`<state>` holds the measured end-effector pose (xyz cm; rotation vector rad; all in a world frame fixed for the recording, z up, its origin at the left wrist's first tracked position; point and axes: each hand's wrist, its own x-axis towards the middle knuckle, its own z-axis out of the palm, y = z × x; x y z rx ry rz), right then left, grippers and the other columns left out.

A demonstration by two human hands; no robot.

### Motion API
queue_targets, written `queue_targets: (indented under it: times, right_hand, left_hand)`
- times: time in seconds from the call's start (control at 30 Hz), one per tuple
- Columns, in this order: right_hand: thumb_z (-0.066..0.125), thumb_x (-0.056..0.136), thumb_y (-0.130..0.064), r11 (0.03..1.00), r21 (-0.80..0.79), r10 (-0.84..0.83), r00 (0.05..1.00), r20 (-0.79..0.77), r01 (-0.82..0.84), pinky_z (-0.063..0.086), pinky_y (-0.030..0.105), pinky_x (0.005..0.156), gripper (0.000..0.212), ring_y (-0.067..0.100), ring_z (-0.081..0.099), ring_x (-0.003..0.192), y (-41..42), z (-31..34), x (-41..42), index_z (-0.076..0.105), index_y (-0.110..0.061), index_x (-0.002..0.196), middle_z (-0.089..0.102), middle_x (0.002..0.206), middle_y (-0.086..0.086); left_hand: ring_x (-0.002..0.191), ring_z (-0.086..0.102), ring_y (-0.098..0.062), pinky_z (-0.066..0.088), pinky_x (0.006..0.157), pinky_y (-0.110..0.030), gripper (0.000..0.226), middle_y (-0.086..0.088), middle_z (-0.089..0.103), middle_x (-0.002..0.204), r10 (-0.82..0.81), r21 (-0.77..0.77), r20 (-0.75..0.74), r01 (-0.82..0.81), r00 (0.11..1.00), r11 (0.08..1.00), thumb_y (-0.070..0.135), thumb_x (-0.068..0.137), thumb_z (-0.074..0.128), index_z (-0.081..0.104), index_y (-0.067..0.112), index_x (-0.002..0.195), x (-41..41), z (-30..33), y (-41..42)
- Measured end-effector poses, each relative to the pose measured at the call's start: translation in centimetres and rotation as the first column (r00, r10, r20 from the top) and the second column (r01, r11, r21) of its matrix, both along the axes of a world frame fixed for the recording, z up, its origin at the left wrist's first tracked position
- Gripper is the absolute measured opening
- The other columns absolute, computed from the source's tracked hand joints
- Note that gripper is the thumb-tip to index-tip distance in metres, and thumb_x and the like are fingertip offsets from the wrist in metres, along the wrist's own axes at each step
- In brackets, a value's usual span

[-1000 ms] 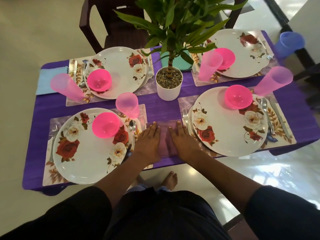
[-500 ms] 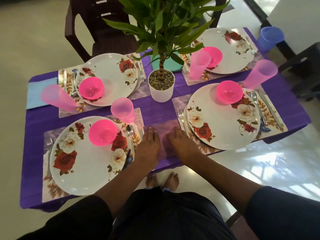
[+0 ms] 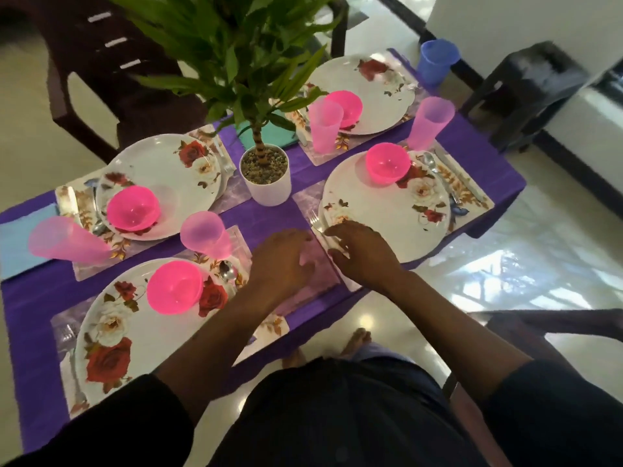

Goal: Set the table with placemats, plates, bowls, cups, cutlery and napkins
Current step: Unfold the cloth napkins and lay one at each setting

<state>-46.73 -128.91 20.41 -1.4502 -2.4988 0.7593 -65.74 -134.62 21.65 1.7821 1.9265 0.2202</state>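
A: Pressing down on the napkin (image 3: 313, 281), is that it? It lies on the table (image 3: 485, 153) near the front edge, between the two near plates.

B: Looks so. The left hand (image 3: 281, 264) rests on it, fingers loosely bent, seemingly gripping nothing. The right hand (image 3: 362, 252) hovers at its right side, over the rim of the right plate (image 3: 387, 217), fingers spread and slightly curled, holding nothing I can see.

A: What could go wrong?

B: The fork (image 3: 317, 224) lies just beside those right fingers. A careless sweep could knock it askew, or nudge the plate.

A: And on the left?

B: The pink cup (image 3: 205, 235) stands near the left hand, with a spoon (image 3: 228, 272) below it. A wide wrist move could tip the cup, I judge; it looks light.

A: The napkin itself?

B: It sits close to the table edge. Dragged toward the body, it could slide off onto the floor.
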Motion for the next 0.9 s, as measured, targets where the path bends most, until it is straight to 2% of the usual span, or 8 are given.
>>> queue_targets:
  times: [0.1,0.23,0.33,0.4,0.47,0.57,0.7,0.9]
  right_hand:
    - [0.069,0.094,-0.034,0.994,0.03,-0.103,0.993,-0.066,0.105,0.053,0.038,0.091,0.037,0.019,0.068,0.1,2.3,1.3,3.1,0.067,-0.025,0.13,0.07,0.125,-0.001]
    - [0.069,0.094,-0.035,0.966,0.112,-0.215,0.965,-0.15,0.232,0.056,0.034,0.078,0.028,0.009,0.068,0.081,6.8,3.1,8.9,0.069,-0.027,0.12,0.073,0.11,-0.007]
    - [0.068,0.095,-0.035,0.942,0.154,-0.27,0.946,-0.182,0.299,0.057,0.032,0.079,0.023,0.006,0.067,0.081,10.6,4.2,13.6,0.071,-0.03,0.118,0.075,0.107,-0.011]
    - [0.066,0.097,-0.034,0.941,0.14,-0.285,0.945,-0.158,0.307,0.058,0.035,0.079,0.021,0.009,0.069,0.084,13.6,4.4,17.3,0.072,-0.029,0.116,0.075,0.107,-0.01]
    - [0.067,0.096,-0.033,0.95,0.122,-0.274,0.954,-0.12,0.288,0.058,0.037,0.081,0.022,0.013,0.07,0.087,16.2,4.2,20.6,0.073,-0.027,0.116,0.075,0.106,-0.008]
    - [0.068,0.093,-0.033,0.957,0.084,-0.265,0.955,-0.129,0.277,0.057,0.039,0.084,0.022,0.017,0.07,0.09,19.4,4.3,25.3,0.073,-0.025,0.113,0.076,0.103,-0.006]
    - [0.066,0.093,-0.033,0.971,0.028,-0.233,0.965,-0.116,0.238,0.056,0.042,0.083,0.019,0.023,0.069,0.092,23.7,4.4,29.5,0.074,-0.021,0.106,0.076,0.099,-0.002]
    - [0.067,0.094,-0.037,0.977,0.006,-0.209,0.969,-0.133,0.211,0.057,0.045,0.086,0.022,0.019,0.07,0.093,29.0,4.2,31.9,0.073,-0.025,0.112,0.076,0.104,-0.004]
  left_hand:
    - [0.126,0.059,-0.016,0.049,0.108,-0.041,0.041,0.007,0.064,0.139,-0.041,0.02,0.188,0.038,0.981,0.999,0.032,0.094,0.07,0.063,0.031,0.134,1.7,1.5,2.7]
    - [0.106,0.067,-0.002,0.059,0.093,-0.036,0.024,0.017,0.073,0.117,-0.058,0.13,0.372,0.011,0.927,0.992,0.027,0.095,0.072,0.072,0.033,0.118,6.3,3.2,7.0]
    - [0.099,0.07,0.001,0.058,0.086,-0.025,0.021,0.02,0.075,0.107,-0.052,0.193,0.441,-0.038,0.896,0.981,0.023,0.096,0.071,0.075,0.03,0.115,10.6,4.6,10.3]
    - [0.097,0.07,0.001,0.053,0.08,-0.013,0.02,0.02,0.075,0.104,-0.05,0.219,0.474,-0.062,0.879,0.974,0.018,0.097,0.07,0.076,0.028,0.112,13.9,5.2,12.5]
    - [0.095,0.071,0.0,0.049,0.077,-0.01,0.02,0.02,0.075,0.102,-0.036,0.228,0.49,-0.088,0.871,0.97,0.013,0.097,0.069,0.076,0.029,0.109,16.8,5.4,14.5]
    - [0.096,0.071,-0.002,0.053,0.083,-0.02,0.023,0.02,0.076,0.103,0.024,0.21,0.487,-0.144,0.873,0.967,0.012,0.096,0.068,0.075,0.031,0.106,20.7,5.3,17.2]
    - [0.097,0.072,-0.003,0.058,0.092,-0.035,0.022,0.017,0.076,0.104,0.058,0.194,0.395,-0.145,0.917,0.97,0.015,0.094,0.07,0.076,0.03,0.108,24.7,5.4,20.5]
    - [0.086,0.075,-0.01,0.063,0.077,-0.046,0.016,0.013,0.078,0.095,0.113,0.099,0.466,-0.179,0.877,0.979,0.022,0.096,0.068,0.075,0.031,0.107,27.6,6.1,25.2]
